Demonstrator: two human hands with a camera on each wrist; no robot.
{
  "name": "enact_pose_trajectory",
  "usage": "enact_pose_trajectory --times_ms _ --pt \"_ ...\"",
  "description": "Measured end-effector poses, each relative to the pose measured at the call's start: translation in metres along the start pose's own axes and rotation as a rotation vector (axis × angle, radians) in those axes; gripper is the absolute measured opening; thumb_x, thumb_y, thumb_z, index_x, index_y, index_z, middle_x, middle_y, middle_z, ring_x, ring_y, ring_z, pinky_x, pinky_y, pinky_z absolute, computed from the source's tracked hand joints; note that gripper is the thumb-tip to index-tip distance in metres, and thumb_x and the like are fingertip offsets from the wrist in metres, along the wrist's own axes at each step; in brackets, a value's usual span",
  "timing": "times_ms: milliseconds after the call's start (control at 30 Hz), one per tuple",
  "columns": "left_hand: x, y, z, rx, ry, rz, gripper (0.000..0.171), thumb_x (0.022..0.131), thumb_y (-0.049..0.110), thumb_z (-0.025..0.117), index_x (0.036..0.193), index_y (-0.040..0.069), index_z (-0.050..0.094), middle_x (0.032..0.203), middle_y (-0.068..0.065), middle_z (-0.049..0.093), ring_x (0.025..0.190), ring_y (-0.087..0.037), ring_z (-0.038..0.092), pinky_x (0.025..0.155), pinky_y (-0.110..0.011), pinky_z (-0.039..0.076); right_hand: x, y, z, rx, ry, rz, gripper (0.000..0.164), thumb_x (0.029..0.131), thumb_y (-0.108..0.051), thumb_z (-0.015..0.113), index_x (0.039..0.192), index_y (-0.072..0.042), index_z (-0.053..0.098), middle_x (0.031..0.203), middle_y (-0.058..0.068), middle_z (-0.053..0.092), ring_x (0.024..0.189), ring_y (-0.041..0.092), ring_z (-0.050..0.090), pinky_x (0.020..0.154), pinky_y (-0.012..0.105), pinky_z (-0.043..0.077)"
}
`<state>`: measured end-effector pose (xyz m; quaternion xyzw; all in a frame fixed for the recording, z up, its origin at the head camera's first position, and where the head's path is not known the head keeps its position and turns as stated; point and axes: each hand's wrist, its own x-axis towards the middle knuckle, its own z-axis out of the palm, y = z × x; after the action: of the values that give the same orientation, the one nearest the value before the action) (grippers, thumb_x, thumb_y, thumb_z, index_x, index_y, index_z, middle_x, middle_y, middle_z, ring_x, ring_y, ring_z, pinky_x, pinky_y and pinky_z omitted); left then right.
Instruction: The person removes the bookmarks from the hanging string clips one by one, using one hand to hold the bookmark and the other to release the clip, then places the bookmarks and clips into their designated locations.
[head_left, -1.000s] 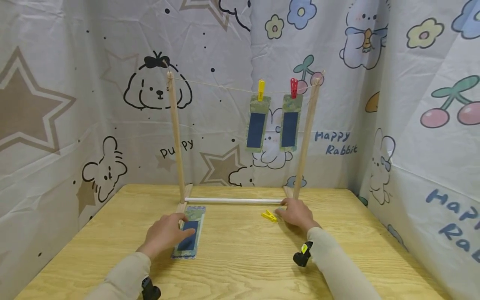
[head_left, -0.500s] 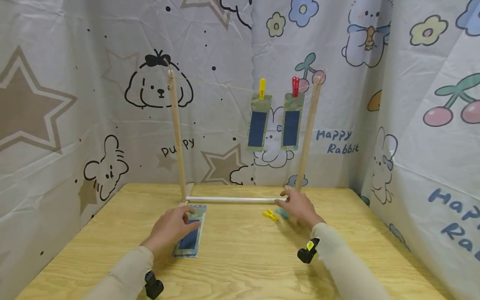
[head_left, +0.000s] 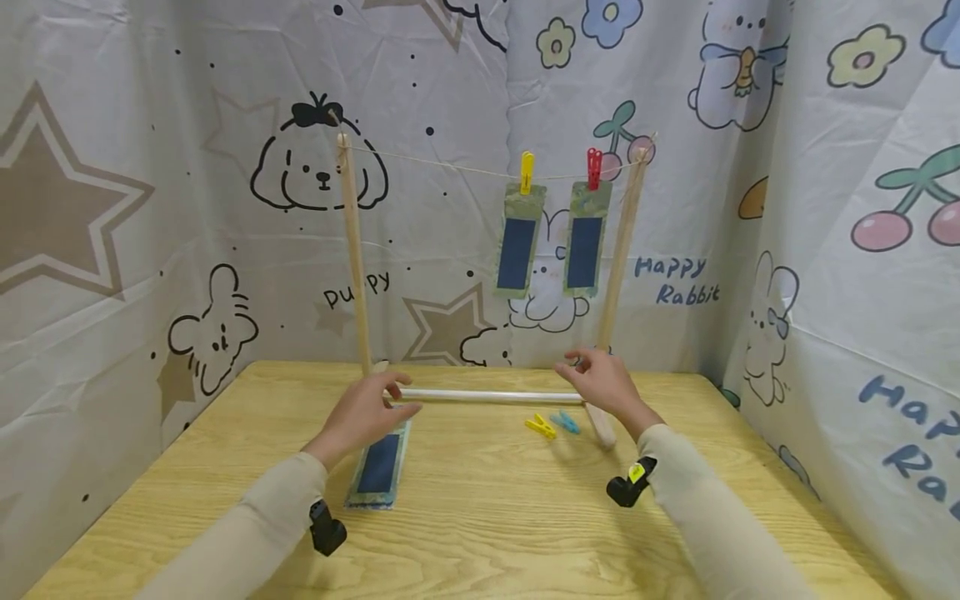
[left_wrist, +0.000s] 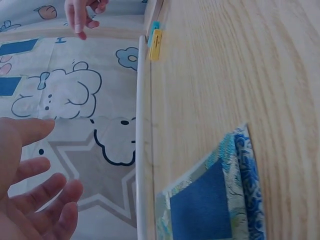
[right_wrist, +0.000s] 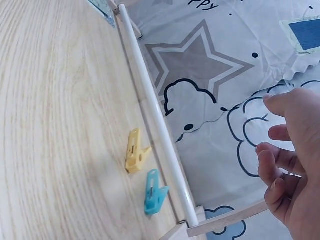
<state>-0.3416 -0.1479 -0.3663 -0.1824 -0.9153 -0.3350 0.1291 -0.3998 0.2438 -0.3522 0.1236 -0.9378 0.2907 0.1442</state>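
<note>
My left hand (head_left: 366, 414) hovers over the far end of a patterned green-and-blue strip with a dark blue panel (head_left: 379, 463), which lies on the table. Its fingers are loosely bent with nothing between them. My right hand (head_left: 604, 383) is raised near the rack's right post (head_left: 622, 258), fingers loosely curled and holding nothing. Below it on the table lie a yellow clothespin (head_left: 540, 427) and a light blue clothespin (right_wrist: 154, 192), side by side. Two similar strips hang from the string (head_left: 442, 167), one by a yellow clothespin (head_left: 527, 172), one by a red clothespin (head_left: 594, 169).
The wooden rack has a left post (head_left: 354, 250) and a white rod (head_left: 487, 397) low between the posts. Behind and at the sides hangs a printed cloth (head_left: 450, 242). The wood-grain table (head_left: 480, 525) extends in front of the rack.
Both hands have risen and moved away from the tabletop, the left one also to the right. The light blue clothespin, mostly covered by my right hand before, now shows fully.
</note>
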Motion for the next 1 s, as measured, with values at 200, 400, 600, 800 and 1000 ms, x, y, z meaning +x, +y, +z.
enact_pose_trajectory --times_ms 200,400,600,800,1000 --pt "0.008 0.006 -0.001 -0.034 0.026 0.009 0.045 0.096 0.032 0.077 0.133 0.008 0.066 0.114 -0.011 0.066 0.094 -0.024 0.065 0.075 -0.042 0.057 0.006 -0.007 -0.013 0.066 0.046 0.009 0.049 0.104 -0.043 0.063 0.132 -0.004 0.067 0.103 0.013 0.069 0.091 0.028 0.063 0.078 0.046 0.054" --pt "0.015 0.008 -0.003 -0.101 0.033 0.028 0.045 0.096 0.028 0.078 0.133 0.005 0.065 0.115 -0.013 0.064 0.096 -0.027 0.065 0.076 -0.043 0.058 0.011 -0.015 -0.028 0.152 0.058 -0.004 0.05 0.104 -0.044 0.061 0.135 -0.005 0.066 0.109 0.016 0.07 0.096 0.031 0.065 0.076 0.045 0.056" --pt "0.026 0.011 -0.006 -0.151 0.019 0.043 0.045 0.097 0.026 0.076 0.135 0.004 0.064 0.12 -0.015 0.062 0.103 -0.031 0.065 0.078 -0.045 0.059 0.016 -0.026 -0.041 0.186 0.053 -0.009 0.048 0.104 -0.042 0.062 0.138 -0.008 0.064 0.117 0.018 0.066 0.099 0.031 0.063 0.075 0.043 0.056" --pt "0.04 0.016 -0.008 -0.201 0.026 0.055 0.047 0.097 0.022 0.076 0.138 0.004 0.061 0.121 -0.014 0.062 0.111 -0.032 0.063 0.087 -0.049 0.056 0.022 -0.035 -0.053 0.266 0.066 -0.036 0.048 0.105 -0.039 0.063 0.14 -0.006 0.062 0.113 0.019 0.064 0.077 0.028 0.063 0.071 0.045 0.059" --pt "0.053 0.027 -0.011 -0.22 0.013 0.05 0.053 0.098 0.028 0.075 0.144 0.008 0.056 0.127 -0.013 0.062 0.115 -0.031 0.061 0.094 -0.051 0.054 0.027 -0.045 -0.065 0.327 0.097 -0.055 0.048 0.106 -0.039 0.061 0.141 -0.006 0.061 0.109 0.017 0.063 0.071 0.03 0.059 0.067 0.037 0.055"
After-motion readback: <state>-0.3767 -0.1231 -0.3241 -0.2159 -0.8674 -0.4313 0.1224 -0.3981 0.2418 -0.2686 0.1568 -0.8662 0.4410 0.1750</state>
